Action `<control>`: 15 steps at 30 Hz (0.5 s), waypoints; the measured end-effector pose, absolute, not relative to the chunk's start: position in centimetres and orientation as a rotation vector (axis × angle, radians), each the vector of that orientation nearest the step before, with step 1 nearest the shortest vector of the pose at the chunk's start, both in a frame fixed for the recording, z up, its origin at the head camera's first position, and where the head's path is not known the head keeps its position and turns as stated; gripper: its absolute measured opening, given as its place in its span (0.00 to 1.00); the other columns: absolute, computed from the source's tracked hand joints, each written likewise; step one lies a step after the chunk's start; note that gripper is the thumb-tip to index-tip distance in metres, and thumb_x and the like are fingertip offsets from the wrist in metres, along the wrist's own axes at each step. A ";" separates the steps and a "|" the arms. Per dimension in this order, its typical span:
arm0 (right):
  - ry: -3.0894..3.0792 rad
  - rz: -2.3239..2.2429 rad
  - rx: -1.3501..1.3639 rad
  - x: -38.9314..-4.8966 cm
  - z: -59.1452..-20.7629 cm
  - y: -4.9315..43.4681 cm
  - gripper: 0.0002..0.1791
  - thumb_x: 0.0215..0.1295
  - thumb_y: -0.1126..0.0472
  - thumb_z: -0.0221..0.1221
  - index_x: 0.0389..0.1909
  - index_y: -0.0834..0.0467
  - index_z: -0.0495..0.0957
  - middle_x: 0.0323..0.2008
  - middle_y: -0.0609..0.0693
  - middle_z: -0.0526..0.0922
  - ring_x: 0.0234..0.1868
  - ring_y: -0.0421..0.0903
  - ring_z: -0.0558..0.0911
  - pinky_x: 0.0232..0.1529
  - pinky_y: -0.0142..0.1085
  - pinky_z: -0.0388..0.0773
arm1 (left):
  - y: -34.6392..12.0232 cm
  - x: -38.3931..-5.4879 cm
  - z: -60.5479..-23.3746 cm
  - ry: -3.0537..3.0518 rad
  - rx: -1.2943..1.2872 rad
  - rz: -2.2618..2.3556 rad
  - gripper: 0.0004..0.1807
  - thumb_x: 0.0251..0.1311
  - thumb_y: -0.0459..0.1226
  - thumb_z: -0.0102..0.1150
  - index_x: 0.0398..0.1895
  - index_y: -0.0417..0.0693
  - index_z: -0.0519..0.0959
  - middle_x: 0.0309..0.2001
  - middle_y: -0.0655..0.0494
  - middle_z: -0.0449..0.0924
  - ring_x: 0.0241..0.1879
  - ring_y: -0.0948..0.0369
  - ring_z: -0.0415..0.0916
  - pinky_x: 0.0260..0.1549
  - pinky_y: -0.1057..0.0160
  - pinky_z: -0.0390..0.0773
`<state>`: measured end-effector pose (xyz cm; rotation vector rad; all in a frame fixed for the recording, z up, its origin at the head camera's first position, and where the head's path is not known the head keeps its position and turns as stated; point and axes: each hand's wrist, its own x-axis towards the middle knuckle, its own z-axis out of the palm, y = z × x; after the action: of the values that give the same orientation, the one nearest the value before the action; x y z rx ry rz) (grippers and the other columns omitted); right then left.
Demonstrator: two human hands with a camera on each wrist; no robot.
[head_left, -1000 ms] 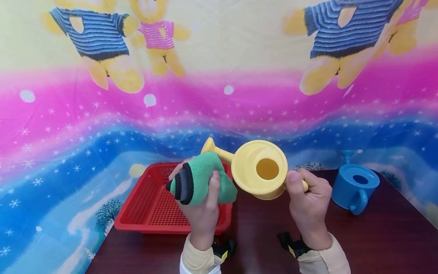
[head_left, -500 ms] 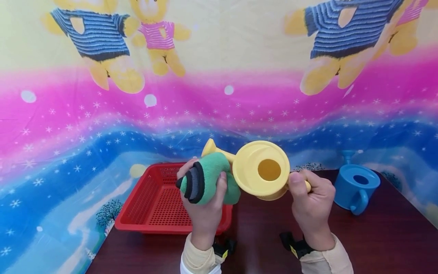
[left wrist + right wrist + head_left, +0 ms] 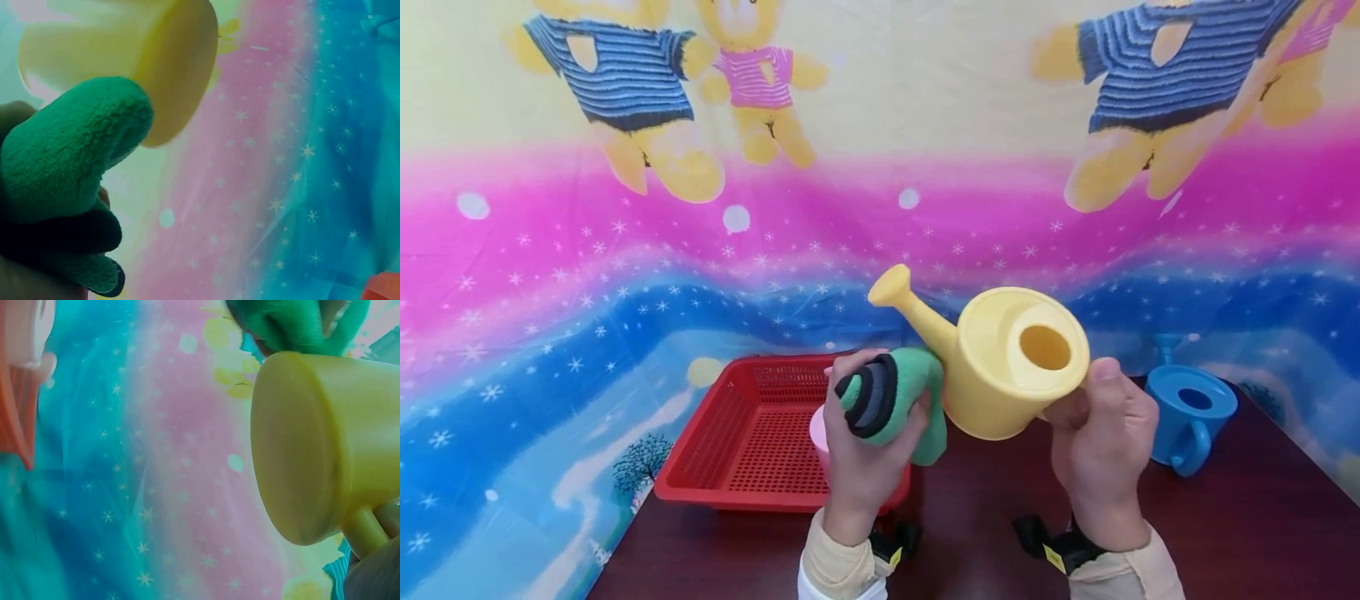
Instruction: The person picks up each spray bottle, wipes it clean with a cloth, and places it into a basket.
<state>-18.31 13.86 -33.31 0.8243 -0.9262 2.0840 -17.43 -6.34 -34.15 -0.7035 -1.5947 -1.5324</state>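
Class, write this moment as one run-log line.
left hand: grips green plush item; right hand: holds yellow watering can by handle; red basket: on table; blue watering can: on table

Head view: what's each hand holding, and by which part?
Left hand: green plush toy, gripped around its body. Right hand: yellow watering can, held by its handle.
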 end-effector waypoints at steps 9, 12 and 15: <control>-0.843 2.165 0.896 -18.3 -33.0 14.8 0.27 0.84 0.61 0.48 0.18 0.62 0.59 0.13 0.49 0.56 0.12 0.42 0.55 0.14 0.35 0.44 | -6.4 -17.6 -34.3 -1.753 -0.728 -1.418 0.35 0.52 0.35 0.77 0.63 0.42 0.72 0.56 0.47 0.80 0.59 0.54 0.80 0.55 0.54 0.87; -0.854 2.146 0.887 -18.4 -33.1 14.9 0.29 0.84 0.61 0.48 0.16 0.62 0.58 0.12 0.50 0.56 0.12 0.42 0.55 0.14 0.34 0.43 | -6.5 -17.6 -34.3 -1.772 -0.746 -1.383 0.34 0.52 0.35 0.77 0.62 0.44 0.73 0.55 0.48 0.81 0.58 0.55 0.81 0.55 0.55 0.86; -0.876 2.126 0.871 -18.5 -33.1 15.0 0.30 0.83 0.61 0.49 0.14 0.63 0.58 0.13 0.50 0.56 0.13 0.42 0.55 0.13 0.35 0.43 | -6.3 -17.5 -34.2 -1.792 -0.748 -1.357 0.34 0.52 0.36 0.77 0.62 0.45 0.74 0.54 0.49 0.81 0.58 0.56 0.81 0.56 0.54 0.85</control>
<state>-18.49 14.99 -33.06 0.8707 -0.8759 2.1263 -17.47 -6.33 -34.24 -0.7482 -1.7921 -1.3573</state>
